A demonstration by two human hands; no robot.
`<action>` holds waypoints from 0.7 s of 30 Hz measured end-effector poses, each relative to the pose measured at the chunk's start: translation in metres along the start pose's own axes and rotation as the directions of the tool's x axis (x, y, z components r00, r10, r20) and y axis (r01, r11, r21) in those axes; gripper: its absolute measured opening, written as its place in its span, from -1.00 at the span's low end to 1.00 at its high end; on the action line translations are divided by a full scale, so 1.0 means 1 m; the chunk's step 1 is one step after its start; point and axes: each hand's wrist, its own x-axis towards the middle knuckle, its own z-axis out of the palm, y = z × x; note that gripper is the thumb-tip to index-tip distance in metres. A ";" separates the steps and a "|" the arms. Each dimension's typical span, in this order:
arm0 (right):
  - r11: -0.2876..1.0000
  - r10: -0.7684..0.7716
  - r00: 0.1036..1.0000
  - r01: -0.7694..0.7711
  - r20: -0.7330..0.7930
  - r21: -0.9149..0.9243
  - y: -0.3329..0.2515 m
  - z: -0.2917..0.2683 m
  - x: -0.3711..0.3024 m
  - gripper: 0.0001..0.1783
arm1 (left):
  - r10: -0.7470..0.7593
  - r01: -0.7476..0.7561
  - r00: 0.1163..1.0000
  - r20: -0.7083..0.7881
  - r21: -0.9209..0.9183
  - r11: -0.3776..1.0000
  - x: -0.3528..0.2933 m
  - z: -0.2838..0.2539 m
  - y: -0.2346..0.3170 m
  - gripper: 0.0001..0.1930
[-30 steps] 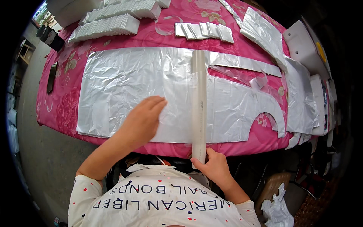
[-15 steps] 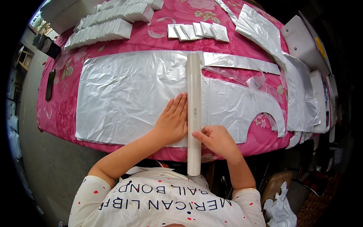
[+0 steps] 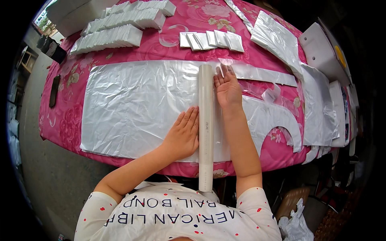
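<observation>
A white plastic apron (image 3: 136, 110) lies spread on the table, its cut-out end to the right. Across it rests a long pale plastic pipe (image 3: 206, 120), its near end reaching past the table edge to my shirt. My left hand (image 3: 183, 134) lies flat on the apron with fingers stretched, its edge along the pipe's left side. To the right of the pipe, near its far end, my right hand (image 3: 228, 89) is open, palm up and fingers extended. Thin clear film seems to cover its fingertips; whether they lift it, I cannot tell.
Rows of folded white packets (image 3: 108, 40) stand at the back left, with several flat packets (image 3: 211, 40) at the back middle. More white plastic sheets (image 3: 319, 106) and a white foam box (image 3: 321, 50) occupy the right. A dark bar-shaped object (image 3: 54, 91) lies near the left edge.
My right hand has moved away from me along the pipe's right side, from its near part to its far end, and has opened from a closed shape. My left hand stays against the pipe.
</observation>
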 end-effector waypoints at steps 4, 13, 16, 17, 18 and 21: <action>0.983 -0.075 0.993 0.059 0.089 0.172 -0.062 -0.032 0.026 -0.67 | -0.002 0.003 1.000 0.003 -0.016 1.000 0.000 0.001 0.000 -0.37; 0.895 -0.360 0.811 0.440 0.461 -0.075 -0.103 0.063 -0.019 -0.66 | 0.000 -0.001 1.000 -0.014 -0.012 1.000 -0.003 0.004 -0.002 -0.37; 0.783 -0.157 0.799 0.458 0.580 -0.420 -0.010 0.114 -0.054 -0.62 | 0.011 -0.011 1.000 0.022 0.020 1.000 -0.004 0.003 -0.004 -0.37; 0.751 -0.087 0.800 0.444 0.593 -0.489 0.027 0.116 -0.062 -0.62 | 0.027 -0.028 0.999 0.044 0.028 0.999 -0.002 0.004 -0.003 -0.37; 0.597 0.037 0.793 0.471 0.608 -0.649 0.054 0.123 -0.075 -0.59 | 0.030 -0.030 0.999 -0.015 0.002 1.000 -0.004 0.003 -0.004 -0.37; 0.483 0.142 0.687 0.580 0.713 -0.656 0.136 0.115 -0.094 -0.42 | 0.065 -0.074 0.987 -0.146 -0.052 0.996 -0.004 0.004 -0.001 -0.38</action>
